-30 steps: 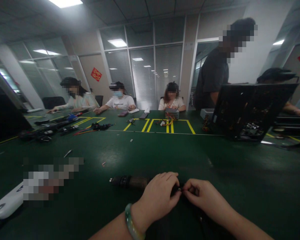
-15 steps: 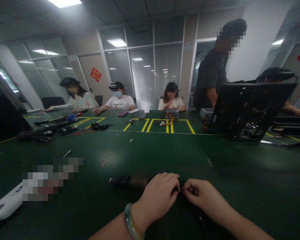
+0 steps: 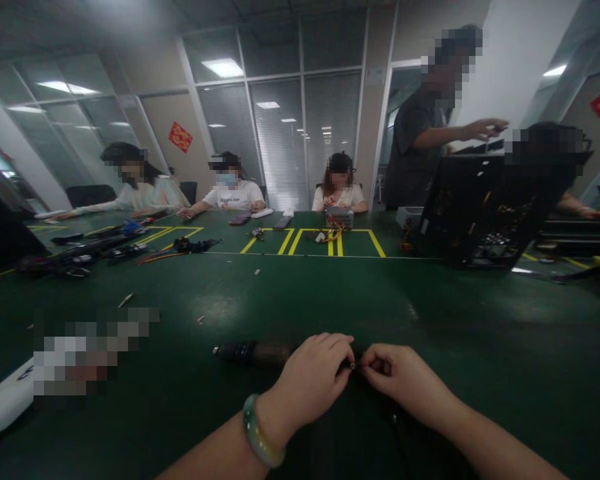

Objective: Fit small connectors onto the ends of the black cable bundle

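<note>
My left hand (image 3: 315, 377), with a green bangle (image 3: 261, 430) at its wrist, is closed round a small dark piece with a bright metal tip (image 3: 353, 366). Just right of that tip, my right hand (image 3: 397, 380) pinches with thumb and forefinger; what lies between them is too small to make out. The hands are almost touching. A dark screwdriver-like power tool (image 3: 260, 353) lies on the green table (image 3: 300, 293), its nose pointing left and its rear hidden behind my left hand. Something dark, perhaps a cable, runs below my right hand.
A white device (image 3: 10, 400) lies at the left. Dark cables (image 3: 190, 245) and tools sit farther back. A large black computer case (image 3: 470, 213) stands at the right back. Three people sit across the table; another person (image 3: 415, 133) stands by the case, behind which someone else is partly hidden.
The view has tilted and shifted slightly. The standing person has raised an arm over the black case. My hands keep nearly the same closed poses.
</note>
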Demonstrator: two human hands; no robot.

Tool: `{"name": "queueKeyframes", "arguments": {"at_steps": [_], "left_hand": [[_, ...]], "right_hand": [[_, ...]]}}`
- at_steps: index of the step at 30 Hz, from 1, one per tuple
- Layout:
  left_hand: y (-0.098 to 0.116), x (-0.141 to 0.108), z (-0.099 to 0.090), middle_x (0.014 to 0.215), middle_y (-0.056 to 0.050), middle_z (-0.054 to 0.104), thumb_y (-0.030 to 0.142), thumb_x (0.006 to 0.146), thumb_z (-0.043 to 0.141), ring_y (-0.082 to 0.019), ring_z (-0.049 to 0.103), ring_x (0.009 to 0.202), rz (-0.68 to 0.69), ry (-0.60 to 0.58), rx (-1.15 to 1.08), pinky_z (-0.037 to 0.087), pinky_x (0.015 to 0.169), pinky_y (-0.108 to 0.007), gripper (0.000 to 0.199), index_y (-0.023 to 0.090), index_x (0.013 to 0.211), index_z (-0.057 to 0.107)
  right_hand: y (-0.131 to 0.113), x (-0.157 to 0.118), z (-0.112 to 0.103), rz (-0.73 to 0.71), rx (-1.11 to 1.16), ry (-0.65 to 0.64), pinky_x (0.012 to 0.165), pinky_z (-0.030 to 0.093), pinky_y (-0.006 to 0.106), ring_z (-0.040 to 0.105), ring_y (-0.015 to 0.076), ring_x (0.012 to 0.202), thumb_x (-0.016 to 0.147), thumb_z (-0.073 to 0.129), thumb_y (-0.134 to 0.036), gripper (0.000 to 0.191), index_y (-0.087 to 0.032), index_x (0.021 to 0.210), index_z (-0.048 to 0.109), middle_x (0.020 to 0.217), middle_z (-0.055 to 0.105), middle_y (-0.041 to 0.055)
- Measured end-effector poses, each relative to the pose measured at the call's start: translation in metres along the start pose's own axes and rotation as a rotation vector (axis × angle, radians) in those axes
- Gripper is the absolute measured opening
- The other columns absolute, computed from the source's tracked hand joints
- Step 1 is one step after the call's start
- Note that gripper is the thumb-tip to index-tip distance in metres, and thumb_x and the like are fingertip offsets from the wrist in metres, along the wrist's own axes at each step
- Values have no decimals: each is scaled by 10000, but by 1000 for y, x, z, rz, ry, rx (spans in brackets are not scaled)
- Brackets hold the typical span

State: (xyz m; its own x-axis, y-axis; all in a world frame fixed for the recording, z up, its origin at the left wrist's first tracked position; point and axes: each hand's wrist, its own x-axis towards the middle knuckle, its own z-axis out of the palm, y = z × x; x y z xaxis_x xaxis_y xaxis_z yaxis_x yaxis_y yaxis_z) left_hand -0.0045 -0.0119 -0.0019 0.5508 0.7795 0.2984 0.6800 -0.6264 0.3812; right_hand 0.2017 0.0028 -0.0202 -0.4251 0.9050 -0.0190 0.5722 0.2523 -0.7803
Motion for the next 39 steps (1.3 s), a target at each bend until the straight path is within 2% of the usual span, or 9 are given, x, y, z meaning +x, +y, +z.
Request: {"name": "queueKeyframes", "arguments": {"at_steps": [5,13,22,26,30,36,39], "left_hand": [[0,-1,1,1236,-38,573,176,831,608,-220,529,1122,-20,21,3,418,975,-399,144,208,962,559],[-1,1,1,1216,-9,594,173,887,567,-201,546,1107,17,3,13,420,967,-394,73,220,932,602],[1,0,1,1207,-18,589,161,841,603,-200,541,1109,-34,11,15,431,954,-373,148,216,970,556],[0,0,1,1212,-14,588,154,830,608,-206,540,1102,-11,0,8,413,973,-391,125,215,931,567],[0,0,2,1215,-16,583,134,814,612,-204,536,1107,-12,11,6,412,977,-385,199,216,987,559],[1,0,0,1224,-29,580,181,856,588,-208,535,1116,-14,-2,29,415,980,-390,87,209,937,569],[2,0,-1,1229,-19,578,138,841,579,-204,530,1129,4,-7,22,408,989,-390,150,218,969,568]], "right_hand": [[1,-1,0,0,-7,5,563,394,202,616,142,659,848,577,-260,115,-208,832,678,738,688,-16],[-1,-2,-2,11,-20,-7,560,397,201,615,140,653,861,569,-275,130,-206,844,677,737,690,-16],[-4,-2,-3,15,-13,-8,552,392,206,611,140,640,859,571,-274,128,-201,836,674,724,686,-13],[-5,-2,-3,9,-23,-3,551,391,206,606,139,635,851,575,-265,122,-194,822,670,707,678,-13],[-5,-2,-2,11,-22,3,555,389,208,602,136,629,856,569,-269,135,-187,822,671,713,684,-7],[-5,-2,-1,19,-5,1,547,385,208,600,139,627,859,571,-281,141,-188,824,671,699,679,-9],[-4,-2,-2,22,-8,-3,546,384,208,601,139,626,858,571,-282,134,-197,834,673,700,678,-14]]}}
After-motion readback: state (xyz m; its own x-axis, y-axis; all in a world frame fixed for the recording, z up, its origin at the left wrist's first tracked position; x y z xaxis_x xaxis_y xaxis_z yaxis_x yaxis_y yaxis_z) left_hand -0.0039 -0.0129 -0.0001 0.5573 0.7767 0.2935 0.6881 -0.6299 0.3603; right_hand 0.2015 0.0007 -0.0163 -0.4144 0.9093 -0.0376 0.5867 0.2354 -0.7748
